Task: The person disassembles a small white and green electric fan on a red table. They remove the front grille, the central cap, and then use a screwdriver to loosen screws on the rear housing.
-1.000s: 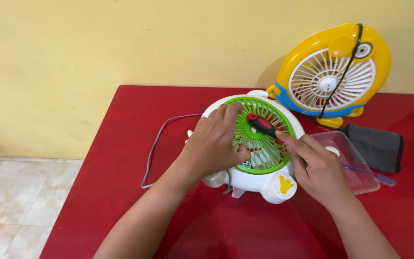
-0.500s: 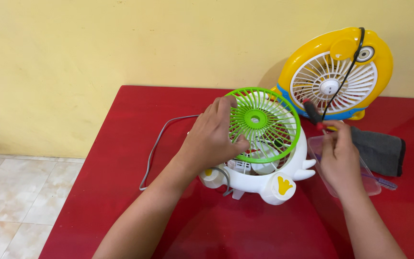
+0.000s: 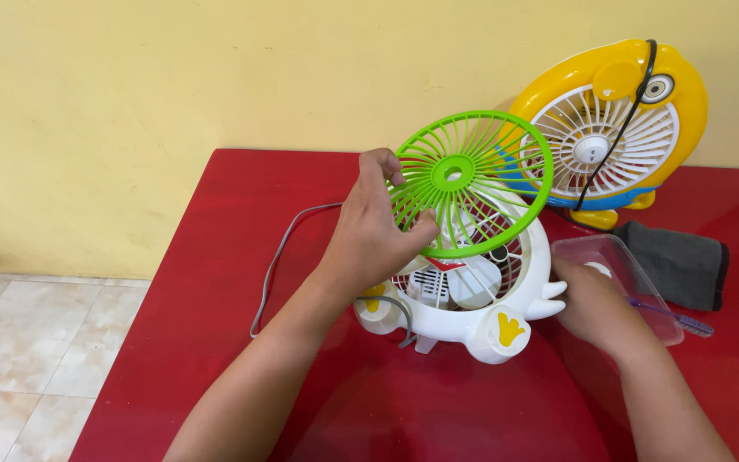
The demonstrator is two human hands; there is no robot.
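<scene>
We held the green fan grille [image 3: 470, 182] up in our left hand [image 3: 375, 244]. Our fingers [image 3: 384, 164] were pinched on its rim at about 9 o'clock. The grille hung tilted in the air, just above the white fan body [image 3: 472, 316], and was apart from it.

The white fan body lay on its back on the red desk [image 3: 241, 257]. With the grille off, we could see the white blades [image 3: 472, 278] inside. A grey cord [image 3: 277, 257] ran away from the fan toward 9 o'clock.

Our right hand [image 3: 592, 308] rested against the fan's side at 3 o'clock, next to a clear plastic tray [image 3: 635, 278]. We could not tell if those fingers were clenched or loose, or if they held anything.

Past the tray lay a dark grey cloth [image 3: 677, 261] and a small purple brush [image 3: 673, 315]. A yellow fan [image 3: 617, 128] stood by the wall at 1 o'clock.

We judged that the step in hand was taking the front grille off. The next move called for a safe bare spot on the desk to lay the grille down.
</scene>
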